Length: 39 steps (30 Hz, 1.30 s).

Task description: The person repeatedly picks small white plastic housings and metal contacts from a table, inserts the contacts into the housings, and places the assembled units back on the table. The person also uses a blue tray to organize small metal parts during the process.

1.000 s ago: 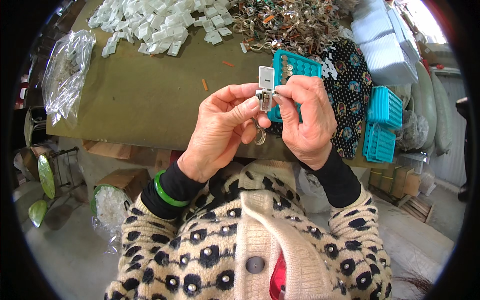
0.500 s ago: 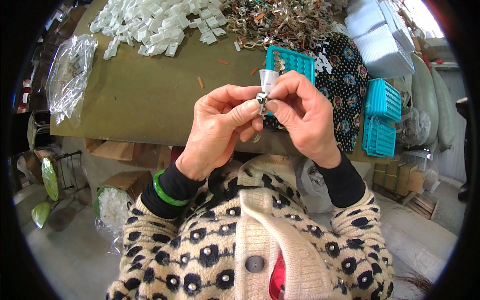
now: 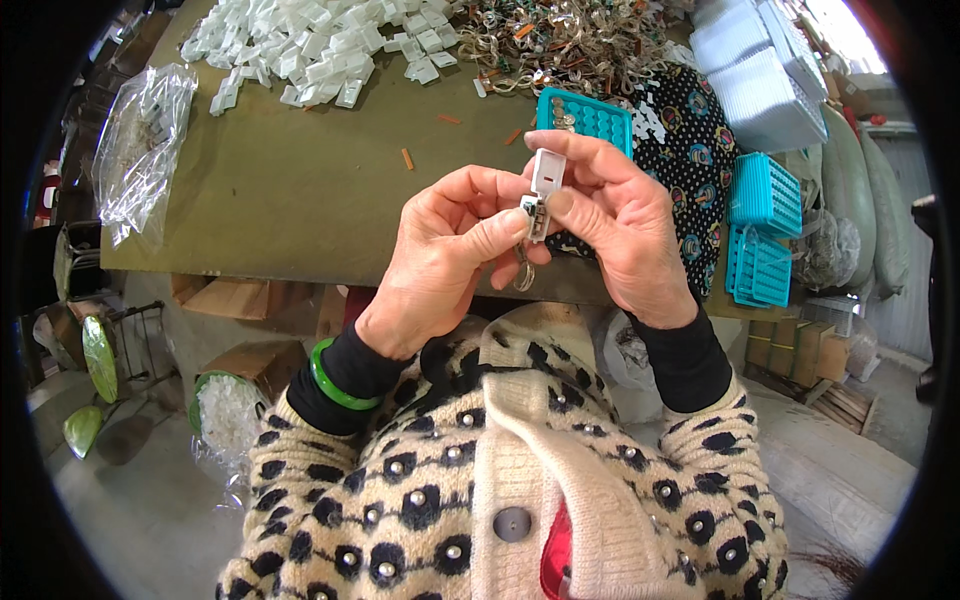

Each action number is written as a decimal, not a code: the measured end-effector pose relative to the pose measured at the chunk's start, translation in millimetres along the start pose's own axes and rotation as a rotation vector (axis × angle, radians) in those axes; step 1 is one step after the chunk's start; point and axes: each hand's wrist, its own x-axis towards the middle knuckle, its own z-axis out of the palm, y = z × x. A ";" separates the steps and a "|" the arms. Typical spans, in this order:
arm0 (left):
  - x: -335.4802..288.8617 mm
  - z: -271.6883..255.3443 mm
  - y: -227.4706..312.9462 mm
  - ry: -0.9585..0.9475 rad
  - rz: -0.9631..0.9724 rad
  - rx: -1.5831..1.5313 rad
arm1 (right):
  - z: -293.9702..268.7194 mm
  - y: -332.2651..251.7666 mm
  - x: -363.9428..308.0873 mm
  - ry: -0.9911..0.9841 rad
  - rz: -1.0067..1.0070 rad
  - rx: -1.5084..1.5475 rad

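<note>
Above the near edge of the table, both hands hold a small white hinged plastic case (image 3: 548, 170). Its lid stands up, and its lower half shows metallic parts and a bit of green. My left hand (image 3: 435, 250) pinches the lower half between thumb and fingers. A thin looped wire (image 3: 524, 275) hangs below those fingers. My right hand (image 3: 635, 230) is closed around the case's right side, with its thumb at the open lower half and its fingers behind the lid. Beyond it lies a teal tray (image 3: 618, 122) with several round, coin-like cells (image 3: 563, 118) in it.
White cases (image 3: 300, 50) are heaped at the far left, beside a tangle of wires (image 3: 565, 45). Orange strips (image 3: 407, 159) lie on the olive table (image 3: 290, 200). A clear plastic bag (image 3: 145, 150) sits left; stacked teal trays (image 3: 765, 195) and white trays (image 3: 765, 90) stand right.
The case has turned so its open inside shows more. My right thumb and fingers have shifted from a pinch at its middle to its right side. The looped wire shows more.
</note>
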 end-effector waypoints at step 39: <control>6.5 -11.6 -18.5 -0.015 -0.073 -0.481 | 14.9 38.7 11.5 0.085 -0.773 -0.707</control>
